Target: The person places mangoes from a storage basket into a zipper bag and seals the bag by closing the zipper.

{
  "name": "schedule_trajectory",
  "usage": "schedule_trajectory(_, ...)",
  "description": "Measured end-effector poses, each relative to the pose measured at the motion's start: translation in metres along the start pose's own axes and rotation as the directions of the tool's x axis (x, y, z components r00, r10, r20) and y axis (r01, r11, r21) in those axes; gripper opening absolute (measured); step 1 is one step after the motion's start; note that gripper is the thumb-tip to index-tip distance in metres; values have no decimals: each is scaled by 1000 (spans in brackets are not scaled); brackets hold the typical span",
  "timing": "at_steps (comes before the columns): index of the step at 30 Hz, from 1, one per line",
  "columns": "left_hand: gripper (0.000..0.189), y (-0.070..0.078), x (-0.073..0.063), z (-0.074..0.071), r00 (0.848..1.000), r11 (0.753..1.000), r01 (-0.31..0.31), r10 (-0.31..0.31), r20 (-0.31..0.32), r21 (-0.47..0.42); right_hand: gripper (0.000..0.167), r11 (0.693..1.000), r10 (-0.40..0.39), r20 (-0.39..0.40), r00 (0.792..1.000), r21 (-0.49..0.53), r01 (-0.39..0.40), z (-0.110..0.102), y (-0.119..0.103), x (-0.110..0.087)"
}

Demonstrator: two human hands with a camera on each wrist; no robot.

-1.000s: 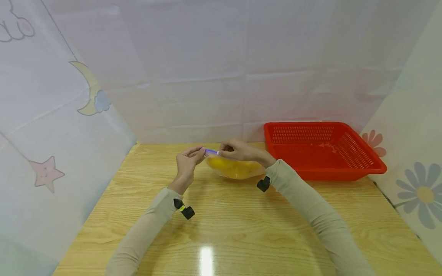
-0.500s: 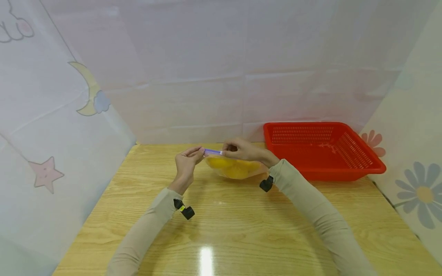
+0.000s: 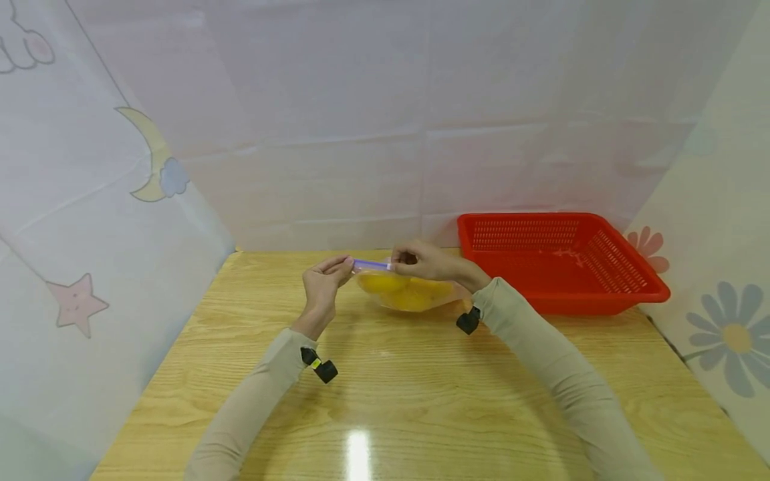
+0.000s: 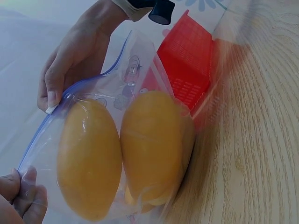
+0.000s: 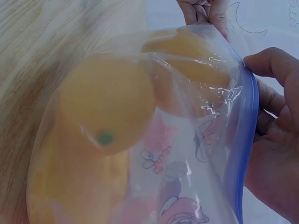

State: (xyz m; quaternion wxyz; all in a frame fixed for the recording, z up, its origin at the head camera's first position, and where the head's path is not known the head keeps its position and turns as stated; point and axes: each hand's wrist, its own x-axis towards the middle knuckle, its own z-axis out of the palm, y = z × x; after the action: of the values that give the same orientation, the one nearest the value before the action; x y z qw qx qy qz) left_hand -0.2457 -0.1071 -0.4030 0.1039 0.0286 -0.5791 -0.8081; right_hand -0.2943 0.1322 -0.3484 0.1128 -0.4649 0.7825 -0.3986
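A clear plastic zipper bag (image 4: 140,56) with printed cartoon figures holds several yellow-orange fruits (image 4: 88,158). Two look long and oval in the left wrist view; a rounder one (image 5: 110,102) with a green stem spot shows in the right wrist view. My left hand (image 3: 321,287) pinches the left end of the bag's blue-purple zip strip (image 3: 369,265). Farther right along that strip, my right hand (image 3: 430,262) pinches the small white slider (image 4: 50,110) between thumb and fingers. The bag's lower side lies by the tabletop, and my right hand covers part of its top.
A red perforated plastic basket (image 3: 565,300) stands at the back right, just beyond my right forearm. The wood-grain table (image 3: 385,387) ends at a pale sheet (image 3: 331,167) hung along the back. Patterned sheets with a star (image 3: 77,304) and flowers (image 3: 735,337) flank it.
My right hand has slid a little to the right along the zip strip with the white slider, so more strip shows between the hands. My left hand has stayed almost in place.
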Motion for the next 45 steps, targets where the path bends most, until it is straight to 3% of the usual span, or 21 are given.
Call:
schedule_trajectory(4, 26, 0, 0, 1, 1000, 1000, -9, 9, 4, -24, 10, 1000, 7, -4, 1000, -17, -7, 0, 0, -1)
schedule_trajectory(13, 26, 0, 0, 1, 999, 998, 31, -31, 7, -49, 11, 995, 84, 1, 996, -60, -84, 1, -3, -2)
schedule_trajectory(24, 27, 1, 2, 2, 999, 996, 36, -37, -7, -82, 12, 980, 77, 18, 997, -185, -72, 0, -12, 2)
schedule_trajectory(34, 25, -1, 1, 2, 1000, 996, 9, -11, -19, -84, 13, 995, 24, 24, 999, -100, -21, -3, -6, -3)
schedule_trajectory(45, 28, -2, 3, -2, 999, 996, 16, -19, -30, -85, 12, 996, 34, 28, 999, -80, -32, -12, 1, -10)
